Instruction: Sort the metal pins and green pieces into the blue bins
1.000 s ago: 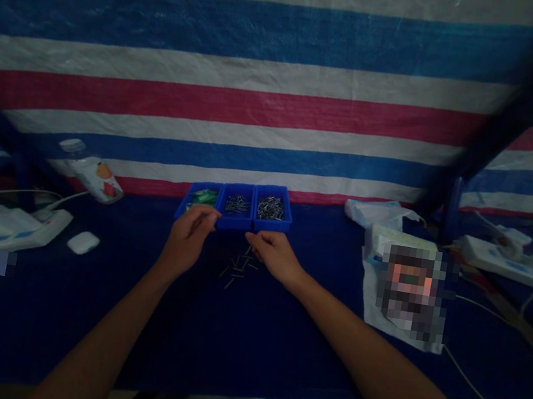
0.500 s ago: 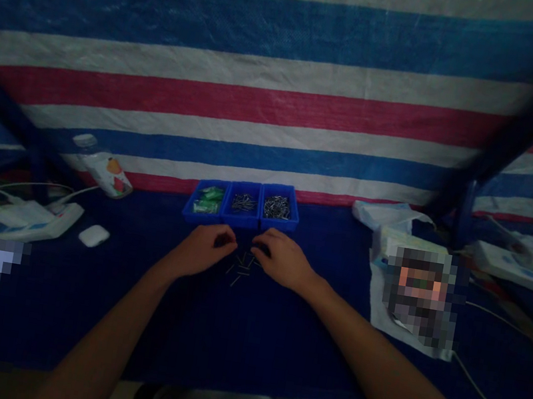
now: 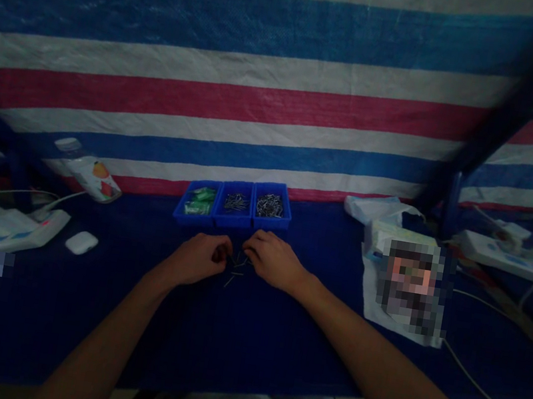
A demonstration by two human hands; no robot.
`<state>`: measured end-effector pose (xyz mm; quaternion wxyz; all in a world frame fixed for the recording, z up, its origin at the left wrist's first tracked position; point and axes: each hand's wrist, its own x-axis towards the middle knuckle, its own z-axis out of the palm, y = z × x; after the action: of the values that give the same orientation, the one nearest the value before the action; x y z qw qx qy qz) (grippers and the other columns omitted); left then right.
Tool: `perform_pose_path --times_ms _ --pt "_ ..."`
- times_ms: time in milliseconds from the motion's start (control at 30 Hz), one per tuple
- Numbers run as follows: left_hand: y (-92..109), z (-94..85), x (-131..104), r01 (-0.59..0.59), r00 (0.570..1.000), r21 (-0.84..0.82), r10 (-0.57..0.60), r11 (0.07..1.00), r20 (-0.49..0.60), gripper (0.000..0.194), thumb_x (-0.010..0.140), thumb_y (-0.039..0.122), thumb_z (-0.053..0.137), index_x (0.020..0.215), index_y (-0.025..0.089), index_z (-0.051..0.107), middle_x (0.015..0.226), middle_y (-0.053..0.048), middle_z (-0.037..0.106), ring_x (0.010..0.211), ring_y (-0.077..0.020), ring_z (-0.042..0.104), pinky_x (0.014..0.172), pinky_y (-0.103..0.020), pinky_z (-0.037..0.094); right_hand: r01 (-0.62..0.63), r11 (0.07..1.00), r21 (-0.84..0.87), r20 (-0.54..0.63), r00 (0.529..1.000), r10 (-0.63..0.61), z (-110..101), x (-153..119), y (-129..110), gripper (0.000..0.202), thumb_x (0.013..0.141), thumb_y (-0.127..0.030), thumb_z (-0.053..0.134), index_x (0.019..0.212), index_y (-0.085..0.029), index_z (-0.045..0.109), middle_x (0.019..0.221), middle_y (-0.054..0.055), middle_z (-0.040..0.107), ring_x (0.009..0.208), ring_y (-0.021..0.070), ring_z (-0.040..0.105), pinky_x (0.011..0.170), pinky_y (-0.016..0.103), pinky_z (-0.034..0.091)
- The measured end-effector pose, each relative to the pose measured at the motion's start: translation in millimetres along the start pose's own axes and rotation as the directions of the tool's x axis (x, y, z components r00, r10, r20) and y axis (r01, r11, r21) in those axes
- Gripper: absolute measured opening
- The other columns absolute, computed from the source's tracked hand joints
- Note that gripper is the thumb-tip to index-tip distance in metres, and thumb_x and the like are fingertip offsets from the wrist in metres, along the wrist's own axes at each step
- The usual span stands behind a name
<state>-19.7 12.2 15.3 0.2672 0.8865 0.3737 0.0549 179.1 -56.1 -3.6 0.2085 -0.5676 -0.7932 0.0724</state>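
Several thin metal pieces point(image 3: 234, 278), like screws or nails, lie loose on the dark blue table between my hands. To their left, my left hand point(image 3: 200, 259) is closed, with thumb and fingertips pinched together. My right hand point(image 3: 273, 259) reaches in from the other side, its fingertips also pinched at the edge of the pieces. Whatever either pinch holds is too small and dark to make out. Just beyond the hands stand three joined blue bins: the left bin point(image 3: 195, 220) holds small green packets, while the middle bin point(image 3: 231, 222) and right bin point(image 3: 270, 223) contain metal pieces.
On the left are a bottle point(image 3: 93, 175), a white case point(image 3: 81, 242) and a power strip point(image 3: 49, 229) with cables. A tissue pack point(image 3: 376, 237) and plastic wrapping point(image 3: 372, 314) sit right. Behind the table hangs a striped sheet point(image 3: 261, 104).
The view has shifted slightly, so the bins appear further left. My left fingertips have come a little lower and closer together. Fewer loose metal pieces show between the hands.
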Motion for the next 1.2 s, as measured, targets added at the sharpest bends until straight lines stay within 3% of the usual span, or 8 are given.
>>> perform_pose_path --times_ms 233,367,467,700,867,1033,1200 --pt "4 -0.8 0 0.007 0.994 0.046 -0.002 0.999 -0.108 0.011 0.070 0.017 0.059 0.080 0.021 0.057 0.072 0.001 0.063 0.065 -0.0166 0.059 0.059 -0.027 0.038 0.182 0.980 0.075 -0.160 0.973 -0.169 -4 1 -7 0.023 0.094 -0.020 0.049 0.110 -0.017 0.065 0.103 0.008 0.062 0.098 0.0180 0.057 0.092 0.035 0.044" --pt "8 -2.6 0 -0.074 0.969 -0.117 0.044 0.990 -0.244 0.010 0.072 0.018 0.060 0.077 0.020 0.052 0.071 0.003 0.060 0.064 -0.0133 0.055 0.061 -0.025 0.039 0.197 0.977 0.079 -0.168 0.969 -0.182 1 1 -9 0.023 0.093 -0.022 0.053 0.113 -0.017 0.063 0.103 0.008 0.064 0.098 0.0183 0.058 0.093 0.036 0.043" --pt "7 -1.6 0 -0.150 0.944 -0.267 0.058 0.952 -0.323 0.015 0.075 0.020 0.060 0.078 0.020 0.046 0.074 0.004 0.058 0.066 -0.0118 0.053 0.065 -0.025 0.041 0.204 0.974 0.099 -0.156 0.970 -0.187 2 2 -7 0.019 0.095 -0.022 0.051 0.105 -0.016 0.066 0.101 0.007 0.066 0.097 0.0176 0.060 0.093 0.036 0.042" --pt "4 4.9 1 -0.182 0.969 -0.578 0.044 0.796 -0.244 0.021 0.076 0.021 0.065 0.078 0.019 0.044 0.077 0.004 0.057 0.068 -0.0101 0.055 0.066 -0.024 0.043 0.153 0.943 0.295 -0.205 0.974 -0.094 2 3 -5 0.016 0.093 -0.022 0.055 0.103 -0.019 0.066 0.098 0.005 0.068 0.091 0.0154 0.061 0.084 0.030 0.046" --pt "7 3.0 2 -0.176 0.968 -0.650 0.010 0.739 -0.251 0.026 0.073 0.027 0.069 0.079 0.018 0.045 0.080 0.002 0.060 0.071 -0.0110 0.057 0.068 -0.026 0.045 0.158 0.897 0.413 -0.251 0.966 -0.055 -2 3 -7 0.021 0.093 -0.020 0.053 0.109 -0.019 0.066 0.101 0.005 0.069 0.091 0.0145 0.063 0.084 0.029 0.048" --pt "8 -0.5 3 -0.208 0.945 -0.670 -0.031 0.713 -0.325 0.033 0.069 0.031 0.076 0.077 0.018 0.046 0.083 0.002 0.058 0.073 -0.0108 0.057 0.071 -0.027 0.048 0.146 0.880 0.451 -0.237 0.971 -0.040 -7 2 -15 0.021 0.094 -0.020 0.051 0.105 -0.020 0.069 0.101 0.005 0.070 0.092 0.0149 0.064 0.085 0.030 0.048" --pt "8 -2.2 4 -0.238 0.945 -0.733 -0.021 0.637 -0.326 0.033 0.070 0.033 0.076 0.076 0.017 0.048 0.078 0.002 0.057 0.064 -0.0097 0.058 0.055 -0.022 0.042 0.061 0.825 0.563 -0.249 0.964 0.099 -7 3 -21 0.014 0.090 -0.026 0.057 0.091 -0.019 0.070 0.085 0.002 0.069 0.074 0.0123 0.060 0.069 0.026 0.044"
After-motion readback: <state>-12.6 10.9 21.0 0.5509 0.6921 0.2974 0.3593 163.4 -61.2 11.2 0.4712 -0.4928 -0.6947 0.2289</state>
